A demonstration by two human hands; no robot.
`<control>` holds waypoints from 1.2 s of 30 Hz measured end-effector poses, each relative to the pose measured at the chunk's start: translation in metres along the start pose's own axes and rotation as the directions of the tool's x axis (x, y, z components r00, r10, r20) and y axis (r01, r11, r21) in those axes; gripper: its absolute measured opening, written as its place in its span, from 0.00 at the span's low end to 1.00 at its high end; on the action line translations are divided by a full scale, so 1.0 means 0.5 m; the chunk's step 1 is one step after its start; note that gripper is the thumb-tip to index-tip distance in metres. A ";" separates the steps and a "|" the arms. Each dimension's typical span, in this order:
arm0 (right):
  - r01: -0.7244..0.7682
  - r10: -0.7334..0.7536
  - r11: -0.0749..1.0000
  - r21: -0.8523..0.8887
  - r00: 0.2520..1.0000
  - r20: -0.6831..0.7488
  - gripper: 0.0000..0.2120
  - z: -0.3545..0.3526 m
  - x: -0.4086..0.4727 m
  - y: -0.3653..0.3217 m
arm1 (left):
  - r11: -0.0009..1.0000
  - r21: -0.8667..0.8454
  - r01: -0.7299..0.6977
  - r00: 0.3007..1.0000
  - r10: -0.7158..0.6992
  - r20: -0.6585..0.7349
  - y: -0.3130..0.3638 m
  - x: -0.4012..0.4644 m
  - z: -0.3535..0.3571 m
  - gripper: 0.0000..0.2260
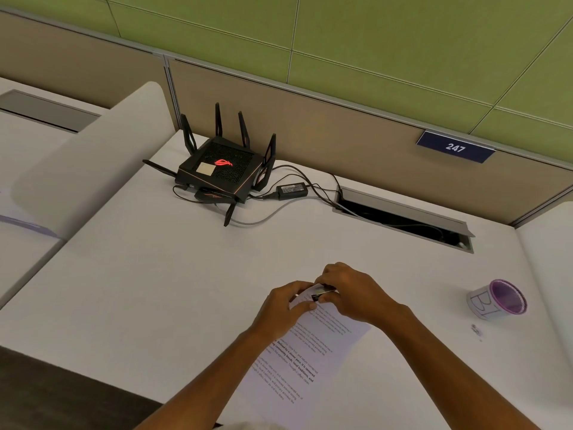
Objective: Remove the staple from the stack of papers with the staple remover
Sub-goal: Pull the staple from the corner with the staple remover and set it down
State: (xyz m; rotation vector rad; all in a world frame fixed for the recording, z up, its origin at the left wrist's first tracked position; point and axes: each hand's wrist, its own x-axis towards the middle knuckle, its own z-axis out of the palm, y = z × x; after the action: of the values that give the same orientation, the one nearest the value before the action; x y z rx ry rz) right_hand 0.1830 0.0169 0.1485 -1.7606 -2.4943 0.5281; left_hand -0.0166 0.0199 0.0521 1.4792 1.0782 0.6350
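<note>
Both forearms reach in from 6 o'clock, converging. Left hand [283, 305] curled, fingers pinching (thumb at 3 o'clock side). Right hand [350, 290] clenched, knuckles up, touching left.

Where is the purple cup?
The cup lies tipped on its side at the right of the desk, right of the hands and papers, nearer than the cable slot.

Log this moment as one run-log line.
stage: staple removal | left hand: pinning corner of papers | right hand: holding staple remover at that corner | staple: hidden | desk
</note>
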 end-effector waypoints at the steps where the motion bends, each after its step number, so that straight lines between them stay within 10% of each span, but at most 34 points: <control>1: -0.001 0.001 1.000 0.000 1.000 -0.002 0.08 0.000 0.000 0.000 | 1.000 -0.003 0.000 1.000 0.000 0.008 0.003 0.000 -0.001 0.11; 28: 0.056 -0.058 0.998 -0.034 0.997 -0.056 0.07 0.000 0.005 0.003 | 0.998 -0.036 -0.047 0.997 0.045 -0.058 0.015 -0.008 0.008 0.07; 36: -0.094 0.104 0.984 0.149 0.993 -0.058 0.19 0.016 -0.011 0.027 | 0.995 -0.098 0.027 0.998 -0.033 -0.062 0.008 -0.005 -0.002 0.24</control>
State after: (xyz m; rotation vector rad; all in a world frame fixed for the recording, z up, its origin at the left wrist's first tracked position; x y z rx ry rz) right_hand 0.1957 0.0138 0.1378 -1.8222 -2.2712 0.6303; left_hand -0.0176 0.0182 0.0565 1.3649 1.1015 0.7075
